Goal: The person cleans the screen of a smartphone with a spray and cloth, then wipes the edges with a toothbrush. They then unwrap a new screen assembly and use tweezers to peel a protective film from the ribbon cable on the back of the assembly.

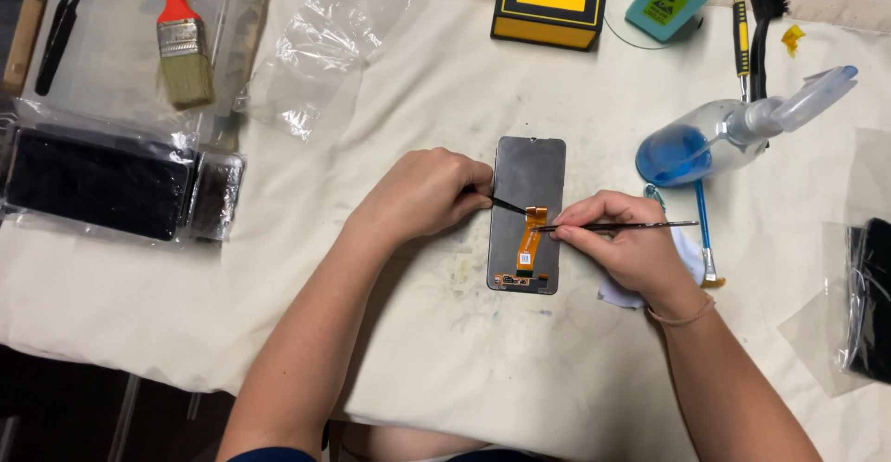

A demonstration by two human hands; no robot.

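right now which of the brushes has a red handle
The paintbrush at top left: red handle, broad tan bristles. The black brush at top right is black all over, far from it.

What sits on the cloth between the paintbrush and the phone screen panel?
In the head view, crumpled clear plastic wrap lies between the paintbrush and the screen panel; otherwise bare cloth.

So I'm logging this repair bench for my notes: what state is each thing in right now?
Phone screen panel: face down, flat on the cloth.
Orange flex cable: lying on the panel's back, upper end touched by both tools.
Left hand: closed on black tweezers.
Right hand: closed on a thin black tool.
Spray bottle: on its side, blue liquid inside.
Paintbrush: lying flat, unused.
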